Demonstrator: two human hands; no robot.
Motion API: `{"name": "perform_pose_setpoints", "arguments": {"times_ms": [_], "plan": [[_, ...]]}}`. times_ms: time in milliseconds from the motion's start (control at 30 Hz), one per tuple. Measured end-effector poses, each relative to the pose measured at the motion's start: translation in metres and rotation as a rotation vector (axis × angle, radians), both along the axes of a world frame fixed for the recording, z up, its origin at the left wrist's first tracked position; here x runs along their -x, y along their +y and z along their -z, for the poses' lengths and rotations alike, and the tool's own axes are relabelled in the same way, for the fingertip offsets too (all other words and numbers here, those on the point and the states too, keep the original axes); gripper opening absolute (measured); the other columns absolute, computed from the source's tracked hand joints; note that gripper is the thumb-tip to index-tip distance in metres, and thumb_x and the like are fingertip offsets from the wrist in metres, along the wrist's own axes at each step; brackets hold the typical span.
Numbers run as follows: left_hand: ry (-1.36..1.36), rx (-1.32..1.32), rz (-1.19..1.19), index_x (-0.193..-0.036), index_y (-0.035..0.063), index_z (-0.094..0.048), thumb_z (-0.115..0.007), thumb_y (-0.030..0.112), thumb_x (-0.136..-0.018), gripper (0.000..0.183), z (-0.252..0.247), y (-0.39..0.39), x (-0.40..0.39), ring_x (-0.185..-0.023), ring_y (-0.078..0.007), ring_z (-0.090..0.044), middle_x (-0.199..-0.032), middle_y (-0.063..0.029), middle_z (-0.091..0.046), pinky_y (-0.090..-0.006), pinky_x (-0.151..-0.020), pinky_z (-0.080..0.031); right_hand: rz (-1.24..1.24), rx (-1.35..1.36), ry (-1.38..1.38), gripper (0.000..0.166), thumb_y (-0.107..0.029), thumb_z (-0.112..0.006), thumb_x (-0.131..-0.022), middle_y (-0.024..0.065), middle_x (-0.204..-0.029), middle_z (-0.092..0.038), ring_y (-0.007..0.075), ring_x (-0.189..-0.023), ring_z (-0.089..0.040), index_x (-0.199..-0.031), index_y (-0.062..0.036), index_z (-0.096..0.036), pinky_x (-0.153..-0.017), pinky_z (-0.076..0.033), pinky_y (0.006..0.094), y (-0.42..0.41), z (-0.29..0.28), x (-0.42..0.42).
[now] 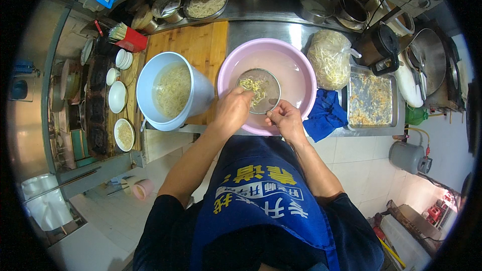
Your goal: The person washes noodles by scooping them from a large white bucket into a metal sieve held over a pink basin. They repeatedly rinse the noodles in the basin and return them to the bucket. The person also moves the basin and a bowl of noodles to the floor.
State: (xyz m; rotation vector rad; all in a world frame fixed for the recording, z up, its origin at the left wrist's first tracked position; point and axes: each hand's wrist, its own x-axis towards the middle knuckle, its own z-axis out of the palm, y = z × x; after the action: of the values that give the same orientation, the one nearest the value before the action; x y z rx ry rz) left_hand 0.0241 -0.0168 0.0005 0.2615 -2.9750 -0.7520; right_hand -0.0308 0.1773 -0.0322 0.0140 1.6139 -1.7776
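Observation:
A round wire-mesh strainer point(272, 99) is held over the pink plastic basin point(266, 41), which contains cloudy water point(241, 56). My right hand point(287, 119) pinches the strainer's rim at its near right side. Yellowish bean sprouts point(257, 86) lie in a small heap on the mesh. My left hand point(235, 106) reaches over the strainer's left side with bent fingers touching the sprouts; whether any are gripped is hidden. To the left, a light-blue bucket point(201, 92) holds pale bean sprouts point(174, 92) in water.
A wooden board point(205, 41) lies under the bucket. Right of the basin are a knotted plastic bag of sprouts point(329, 60), a blue cloth point(327, 114) and a metal tray point(393, 120) with scattered scraps. Several white bowls point(117, 96) line the left side; pans point(316, 7) stand behind.

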Motion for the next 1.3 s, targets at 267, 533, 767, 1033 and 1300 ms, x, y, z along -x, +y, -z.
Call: {"name": "perform_pose_setpoints", "arguments": {"times_ms": [267, 533, 767, 1033, 1300], "plan": [[-0.067, 0.087, 0.156, -0.098, 0.0084, -0.077, -0.061, 0.002, -0.086, 0.021, 0.007, -0.009, 0.009, -0.095, -0.0347, -0.069, -0.096, -0.0143, -0.069, -0.0451, -0.083, -0.056, -0.010, 0.019, -0.004, 0.013, 0.005, -0.065, -0.094, 0.0024, -0.079, -0.065, 0.0095, -0.068, -0.064, -0.107, 0.0025, -0.067, -0.062, -0.052, 0.0233, -0.003, -0.002, 0.000], [-0.168, 0.086, 0.276, -0.095, 0.0085, -0.076, -0.064, 0.004, -0.083, 0.017, 0.006, -0.016, 0.015, -0.096, -0.0345, -0.068, -0.096, -0.0139, -0.068, -0.0464, -0.083, -0.055, -0.029, 0.002, 0.002, 0.010, 0.004, -0.066, -0.094, 0.0014, -0.076, -0.063, 0.0094, -0.067, -0.063, -0.103, 0.0020, -0.066, -0.061, -0.052, 0.0238, -0.003, 0.003, -0.002], [-0.087, -0.029, 0.222, -0.085, 0.0060, -0.072, -0.066, 0.004, -0.081, 0.007, 0.012, -0.017, 0.019, -0.095, -0.0361, -0.067, -0.094, -0.0146, -0.069, -0.0469, -0.083, -0.055, -0.029, -0.012, 0.023, 0.009, 0.003, -0.066, -0.094, 0.0014, -0.078, -0.064, 0.0092, -0.067, -0.063, -0.103, 0.0020, -0.066, -0.060, -0.052, 0.0241, -0.003, 0.007, 0.000], [-0.174, -0.478, -0.163, -0.087, 0.0080, -0.074, -0.072, 0.011, -0.079, 0.009, 0.001, -0.021, 0.022, -0.073, -0.0288, -0.070, -0.080, -0.0140, -0.072, -0.0404, -0.072, -0.055, -0.022, -0.009, -0.002, 0.009, 0.003, -0.065, -0.095, 0.0012, -0.078, -0.064, 0.0085, -0.068, -0.063, -0.103, 0.0018, -0.066, -0.061, -0.053, 0.0236, -0.004, 0.007, 0.002], [-0.173, -0.689, -0.321, -0.093, 0.0050, -0.074, -0.072, 0.013, -0.084, 0.012, 0.006, -0.027, 0.021, -0.067, -0.0158, -0.068, -0.076, -0.0095, -0.073, -0.0336, -0.067, -0.055, -0.036, -0.040, 0.013, 0.007, 0.003, -0.066, -0.095, 0.0010, -0.076, -0.063, 0.0082, -0.066, -0.062, -0.102, 0.0016, -0.066, -0.060, -0.052, 0.0234, -0.003, 0.011, 0.003]]}}
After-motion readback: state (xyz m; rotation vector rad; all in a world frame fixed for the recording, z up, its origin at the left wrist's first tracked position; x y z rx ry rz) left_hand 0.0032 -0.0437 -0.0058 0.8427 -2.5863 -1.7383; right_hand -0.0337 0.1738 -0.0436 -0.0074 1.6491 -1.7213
